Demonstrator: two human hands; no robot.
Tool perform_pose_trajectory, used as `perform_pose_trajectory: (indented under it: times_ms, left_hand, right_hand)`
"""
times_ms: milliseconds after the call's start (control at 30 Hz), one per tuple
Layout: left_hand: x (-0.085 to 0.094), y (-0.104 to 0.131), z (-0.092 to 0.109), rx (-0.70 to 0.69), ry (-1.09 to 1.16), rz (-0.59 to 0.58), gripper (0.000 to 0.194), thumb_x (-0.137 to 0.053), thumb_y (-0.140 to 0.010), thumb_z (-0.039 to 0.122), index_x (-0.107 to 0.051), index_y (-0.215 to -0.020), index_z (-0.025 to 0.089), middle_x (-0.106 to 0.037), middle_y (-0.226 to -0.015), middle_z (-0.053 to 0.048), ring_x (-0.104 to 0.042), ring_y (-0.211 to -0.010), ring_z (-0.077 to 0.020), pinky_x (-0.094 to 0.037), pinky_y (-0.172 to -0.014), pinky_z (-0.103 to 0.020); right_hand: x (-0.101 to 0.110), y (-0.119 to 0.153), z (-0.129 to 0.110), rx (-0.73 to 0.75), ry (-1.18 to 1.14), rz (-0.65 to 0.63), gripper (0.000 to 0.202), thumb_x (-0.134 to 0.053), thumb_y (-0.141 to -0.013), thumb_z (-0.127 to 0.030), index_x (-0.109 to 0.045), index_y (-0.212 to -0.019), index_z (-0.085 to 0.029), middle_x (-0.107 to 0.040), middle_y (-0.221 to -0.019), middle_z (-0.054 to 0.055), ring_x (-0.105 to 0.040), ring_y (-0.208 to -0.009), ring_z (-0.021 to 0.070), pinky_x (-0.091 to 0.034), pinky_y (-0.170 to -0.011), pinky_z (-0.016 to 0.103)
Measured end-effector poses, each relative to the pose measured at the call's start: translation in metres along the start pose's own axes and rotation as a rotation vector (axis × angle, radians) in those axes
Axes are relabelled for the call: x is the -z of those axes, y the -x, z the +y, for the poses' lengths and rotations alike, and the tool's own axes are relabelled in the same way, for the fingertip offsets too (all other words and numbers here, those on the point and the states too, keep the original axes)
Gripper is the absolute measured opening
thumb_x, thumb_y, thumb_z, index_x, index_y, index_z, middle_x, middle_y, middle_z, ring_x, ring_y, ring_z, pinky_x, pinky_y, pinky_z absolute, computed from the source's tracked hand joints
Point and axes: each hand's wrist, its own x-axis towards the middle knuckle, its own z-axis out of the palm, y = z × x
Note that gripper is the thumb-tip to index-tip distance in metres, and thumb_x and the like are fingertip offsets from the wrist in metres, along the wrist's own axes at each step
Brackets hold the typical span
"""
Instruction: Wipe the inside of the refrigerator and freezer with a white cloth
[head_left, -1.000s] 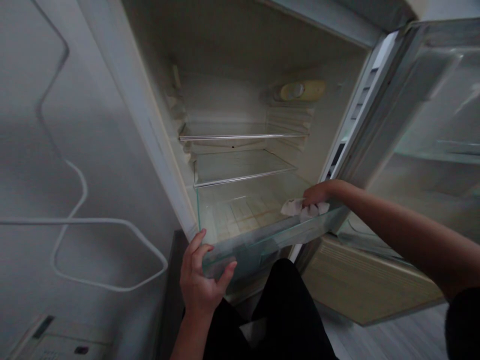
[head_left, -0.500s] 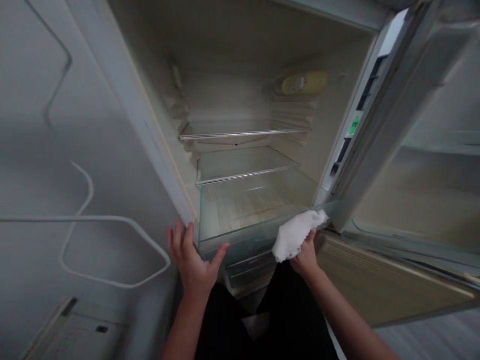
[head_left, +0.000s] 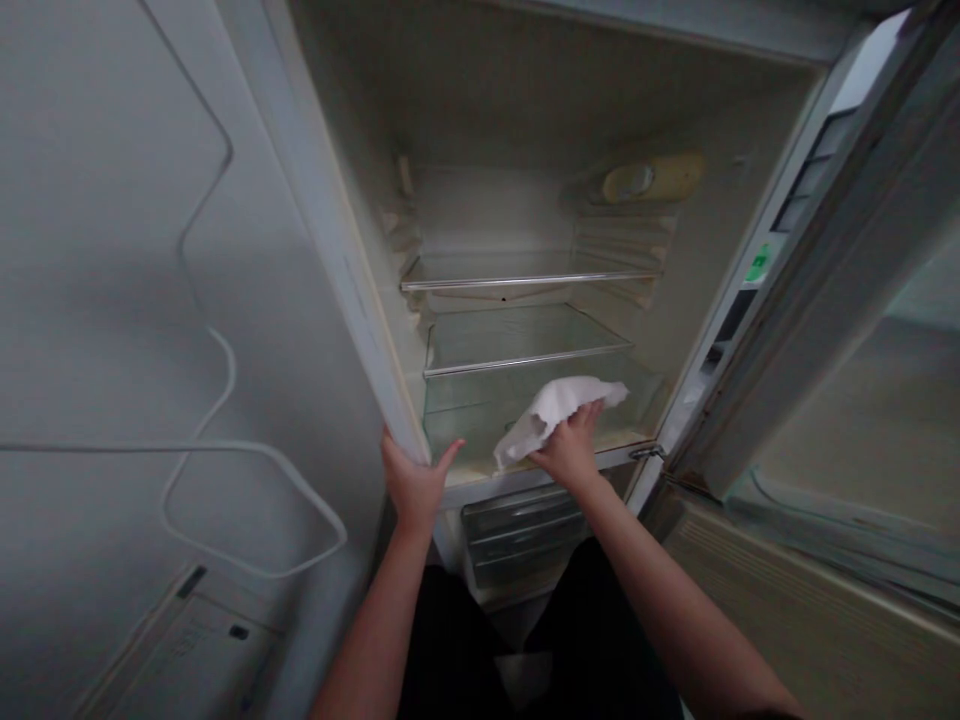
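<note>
An opened fridge (head_left: 480,487) shows two glass shelves, the upper one (head_left: 525,283) above the lower one (head_left: 525,362). My left hand (head_left: 416,485) rests against the fridge's left front edge, with thumb spread from the fingers; the fingers partly hide behind the edge. In my right hand (head_left: 571,445) is a white cloth (head_left: 559,408), held over the front of the fridge's bottom compartment. The cloth hides part of my fingertips. Below the compartment sits a clear drawer (head_left: 525,535).
The fridge door (head_left: 832,290) stands open on the right, above a lower open door (head_left: 810,590). A white cable (head_left: 225,380) hangs along the left side. A yellowish lamp housing (head_left: 652,180) is on the inner right wall.
My right hand has moved the cloth inward and left, into the fridge. The glass drawer front has gone inward. My left hand now lies against the frame edge. The view has shifted left.
</note>
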Motion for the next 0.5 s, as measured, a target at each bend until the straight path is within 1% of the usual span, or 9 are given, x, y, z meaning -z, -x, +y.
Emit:
perform_pose_trajectory:
  times_ms: [67,133,167,233,333,367,433,500]
  left_hand:
    - [-0.001,0.002,-0.01,-0.015,0.02,-0.012,0.11,-0.081,-0.066,0.072,-0.04,-0.147,0.01,-0.059,-0.137,-0.025,-0.057,-0.131,-0.0399,-0.048,-0.109,-0.051]
    - [-0.003,0.006,-0.021,-0.018,0.059,-0.049,0.094,-0.07,-0.079,0.068,-0.04,-0.148,0.01,-0.06,-0.135,-0.025,-0.06,-0.128,-0.0364,-0.05,-0.107,-0.048]
    - [-0.004,0.007,-0.027,-0.016,0.076,-0.068,0.088,-0.065,-0.085,0.066,-0.039,-0.148,0.01,-0.06,-0.135,-0.025,-0.061,-0.127,-0.0352,-0.05,-0.106,-0.047]
    - [-0.005,0.009,-0.036,-0.017,0.091,-0.091,0.085,-0.06,-0.088,0.063,-0.037,-0.148,0.009,-0.06,-0.134,-0.026,-0.062,-0.126,-0.035,-0.051,-0.104,-0.046]
    - [-0.007,0.01,-0.043,-0.046,0.08,-0.079,0.087,-0.062,-0.086,0.062,-0.037,-0.148,0.006,-0.058,-0.136,-0.029,-0.059,-0.129,-0.0369,-0.049,-0.106,-0.048]
    - [-0.008,0.01,-0.045,-0.056,0.079,-0.073,0.086,-0.063,-0.086,0.062,-0.037,-0.147,0.006,-0.058,-0.136,-0.029,-0.058,-0.13,-0.0374,-0.049,-0.107,-0.048]
    - [-0.009,0.01,-0.045,-0.068,0.081,-0.062,0.084,-0.062,-0.087,0.061,-0.039,-0.146,0.006,-0.058,-0.135,-0.03,-0.059,-0.13,-0.0378,-0.049,-0.107,-0.049]
    - [-0.01,0.01,-0.045,-0.065,0.075,-0.05,0.081,-0.062,-0.087,0.06,-0.042,-0.143,0.005,-0.061,-0.131,-0.03,-0.061,-0.127,-0.0381,-0.051,-0.104,-0.049]
  right_hand:
    - [-0.003,-0.009,-0.013,0.014,-0.009,-0.044,0.093,-0.078,-0.069,-0.068,-0.063,-0.138,-0.007,-0.041,-0.148,0.032,-0.011,-0.146,0.0641,-0.005,-0.113,0.08]
    - [-0.008,-0.018,-0.024,0.053,-0.006,-0.073,0.09,-0.073,-0.073,-0.072,-0.067,-0.131,-0.004,-0.044,-0.144,0.034,-0.005,-0.147,0.0654,-0.003,-0.113,0.08]
    - [-0.011,-0.022,-0.029,0.071,0.0,-0.085,0.087,-0.071,-0.075,-0.071,-0.068,-0.128,-0.002,-0.045,-0.143,0.035,-0.003,-0.148,0.0646,-0.002,-0.114,0.079]
    - [-0.018,-0.03,-0.037,0.071,0.015,-0.1,0.079,-0.07,-0.081,-0.064,-0.068,-0.125,0.001,-0.044,-0.145,0.037,-0.001,-0.15,0.0628,-0.001,-0.117,0.077]
    - [-0.03,-0.044,-0.051,0.077,0.013,-0.095,0.065,-0.065,-0.089,-0.047,-0.063,-0.135,0.0,-0.044,-0.149,0.034,-0.006,-0.151,0.06,-0.001,-0.117,0.078]
    - [-0.034,-0.048,-0.057,0.112,0.007,-0.096,0.06,-0.061,-0.092,-0.04,-0.061,-0.138,-0.002,-0.044,-0.15,0.033,-0.008,-0.152,0.0582,-0.001,-0.118,0.078]
    - [-0.043,-0.055,-0.069,0.249,0.0,-0.111,0.053,-0.056,-0.096,-0.031,-0.06,-0.142,-0.006,-0.045,-0.152,0.029,-0.009,-0.154,0.0538,-0.002,-0.118,0.078]
    - [-0.05,-0.062,-0.081,0.429,-0.002,-0.143,0.053,-0.06,-0.093,-0.034,-0.062,-0.14,-0.009,-0.042,-0.156,0.026,-0.008,-0.155,0.0515,-0.002,-0.118,0.079]
